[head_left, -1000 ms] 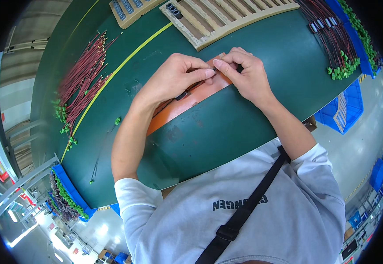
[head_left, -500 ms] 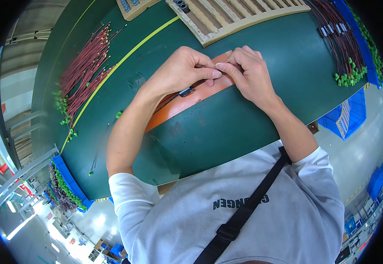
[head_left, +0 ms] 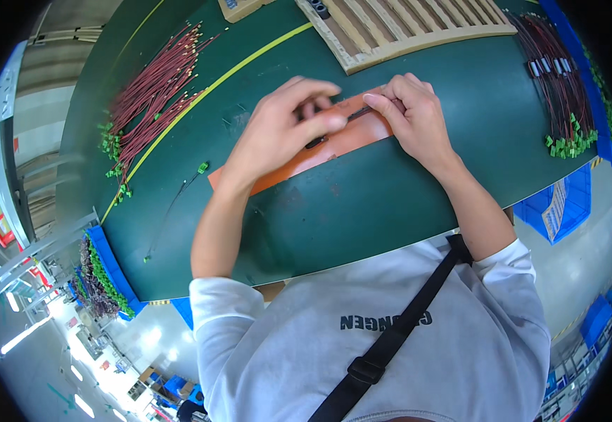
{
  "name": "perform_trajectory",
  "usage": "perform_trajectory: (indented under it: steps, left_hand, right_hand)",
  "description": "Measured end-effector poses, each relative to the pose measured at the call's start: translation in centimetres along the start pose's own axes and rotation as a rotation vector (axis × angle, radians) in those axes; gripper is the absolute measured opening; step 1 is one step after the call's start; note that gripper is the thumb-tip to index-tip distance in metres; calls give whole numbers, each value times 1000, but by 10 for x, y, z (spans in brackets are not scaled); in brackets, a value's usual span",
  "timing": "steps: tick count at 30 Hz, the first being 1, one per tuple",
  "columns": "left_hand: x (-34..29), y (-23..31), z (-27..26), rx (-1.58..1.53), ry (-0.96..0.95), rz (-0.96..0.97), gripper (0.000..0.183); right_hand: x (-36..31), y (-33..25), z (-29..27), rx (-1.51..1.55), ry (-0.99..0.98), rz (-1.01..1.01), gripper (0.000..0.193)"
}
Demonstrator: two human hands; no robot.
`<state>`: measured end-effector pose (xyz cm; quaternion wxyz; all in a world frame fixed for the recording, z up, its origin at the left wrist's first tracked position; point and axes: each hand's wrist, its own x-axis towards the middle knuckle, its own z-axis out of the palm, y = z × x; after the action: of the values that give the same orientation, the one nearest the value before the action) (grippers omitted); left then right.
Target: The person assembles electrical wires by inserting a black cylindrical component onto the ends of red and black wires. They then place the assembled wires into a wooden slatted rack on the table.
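Note:
On the green table lies a long orange strip (head_left: 362,137) with a slim black cable (head_left: 357,114) along it. My right hand (head_left: 413,116) is closed at the strip's right end, thumb and finger pinched on the cable's end. My left hand (head_left: 278,130) hovers over the strip's middle, smeared by motion. Its thumb and fingers are apart, with nothing seen between them. A dark cylindrical piece (head_left: 315,143) on the cable shows just under the left thumb; the rest of the cable toward the left is hidden by that hand.
A slotted wooden rack (head_left: 390,42) stands at the back. Dark red wires with green connectors (head_left: 158,84) are heaped at left. More wires with white sleeves (head_left: 552,70) lie at right beside a blue bin edge (head_left: 594,91). One loose thin wire (head_left: 172,207) rests left of my arm.
My left hand has let go of the cable and drawn back leftward, its fingers spreading. The right hand keeps its pinch. The whole view has shifted slightly.

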<state>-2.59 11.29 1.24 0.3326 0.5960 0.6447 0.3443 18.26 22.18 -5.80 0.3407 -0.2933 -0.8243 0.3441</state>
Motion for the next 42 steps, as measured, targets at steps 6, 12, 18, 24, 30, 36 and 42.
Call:
perform_trajectory:
  steps: [6,12,18,24,30,36,42]
  left_hand:
    - [-60,-28,18,161,182,65,40]
    - [-64,-45,16,-240,208,-20,30]
    - [-70,-44,15,-397,210,-7,23]
    - [-71,-46,12,-484,138,-65,23]
    - [-71,-42,11,-503,103,-140,21]
    - [-70,-44,18,-172,229,166,27]
    - [-68,-43,18,-25,263,198,28]
  right_hand:
    - [0,-10,5,98,81,2,27]
    - [-2,-10,3,119,-25,122,29]
    - [-4,-15,0,372,-88,232,17]
    - [-2,-34,-8,885,-245,226,38]
    - [-12,-37,9,815,-222,224,14]
    - [-13,-48,13,690,-99,455,17]
    - [-10,-42,8,628,-39,392,22]
